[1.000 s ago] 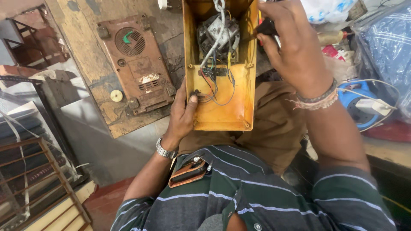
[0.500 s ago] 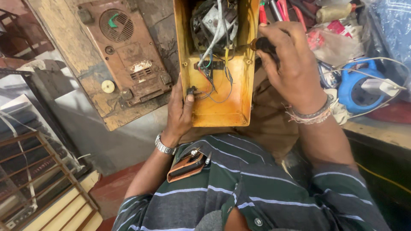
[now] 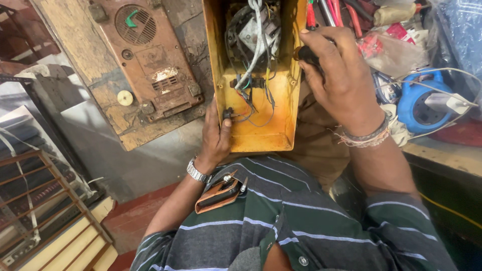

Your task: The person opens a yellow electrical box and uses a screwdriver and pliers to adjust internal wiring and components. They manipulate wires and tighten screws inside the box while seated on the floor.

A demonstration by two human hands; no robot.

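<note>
Left hand (image 3: 217, 134) comes up from below with the wrist bent and wraps the left wall of the yellow box (image 3: 266, 131) near its bottom corner. The thumb hooks over the rim and presses on a small black switch (image 3: 228, 113) inside, so that grip is clamped on the box wall. There's a metal watch (image 3: 196, 171) on that wrist.

Right hand (image 3: 340, 80) reaches in from the right, back of the hand facing the camera, fingers curled tight round a black tool handle (image 3: 305, 53) right at the right rim of the box. Can't see the working end of the tool, the box wall hides it. Thread bands (image 3: 365, 138) sit on that wrist.

The box is open towards the camera and rests on the person's lap. Its long axis runs straight away from the body, with the closed end nearest the striped shirt (image 3: 296, 221) and the far end running off the top of the frame. Inside there's a grey motor-ish part (image 3: 256, 32) up top, with a bundle of white, green and blue wires (image 3: 253, 75) trailing down the middle, which crowds the space between the hands.

Around it: a rusty brown panel with a round grille (image 3: 150, 60) lies on the wooden board to the left. On the desk at the right, red-handled tools (image 3: 334, 12), a plastic bag (image 3: 396, 47) and a blue cable reel (image 3: 427, 103) sit near the right hand. A phone in a brown case (image 3: 220, 194) sticks out of the shirt pocket.
</note>
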